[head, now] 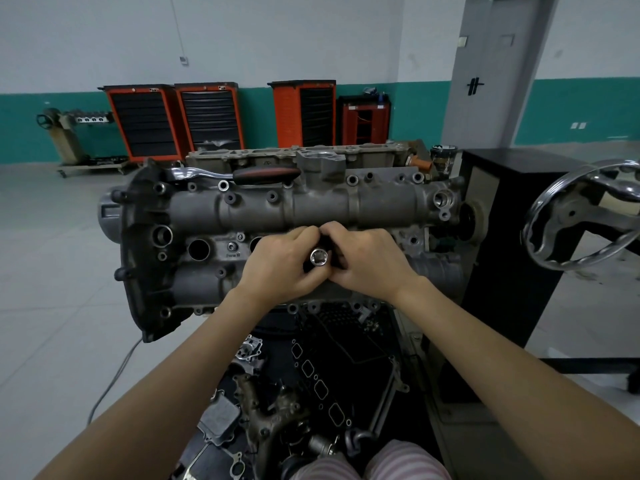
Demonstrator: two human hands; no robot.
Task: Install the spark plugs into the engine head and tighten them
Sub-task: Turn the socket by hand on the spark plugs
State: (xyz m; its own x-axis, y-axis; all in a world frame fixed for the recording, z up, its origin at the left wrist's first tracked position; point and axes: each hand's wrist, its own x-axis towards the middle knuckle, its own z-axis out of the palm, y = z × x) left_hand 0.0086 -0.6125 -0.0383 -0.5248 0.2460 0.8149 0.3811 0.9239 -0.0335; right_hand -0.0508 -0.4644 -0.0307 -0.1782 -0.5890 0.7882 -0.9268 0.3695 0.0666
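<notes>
The grey engine head (pixel 311 202) lies across a stand in front of me, with round spark plug wells along its middle; one open well (pixel 198 249) shows at the left. A metal socket (pixel 317 257) stands over a well near the centre, its open square end facing up at me. My left hand (pixel 282 263) and my right hand (pixel 367 261) both grip it with curled fingers, one from each side. No spark plug is visible; whatever is under the socket is hidden by my hands. A ratchet with a black and red handle (pixel 266 173) rests on the head's far edge.
A chrome handwheel (pixel 585 216) of the stand juts out at the right beside a black cabinet (pixel 512 237). Loose engine parts and gaskets (pixel 311 375) lie on the tray below the head. Orange tool carts (pixel 173 119) line the far wall.
</notes>
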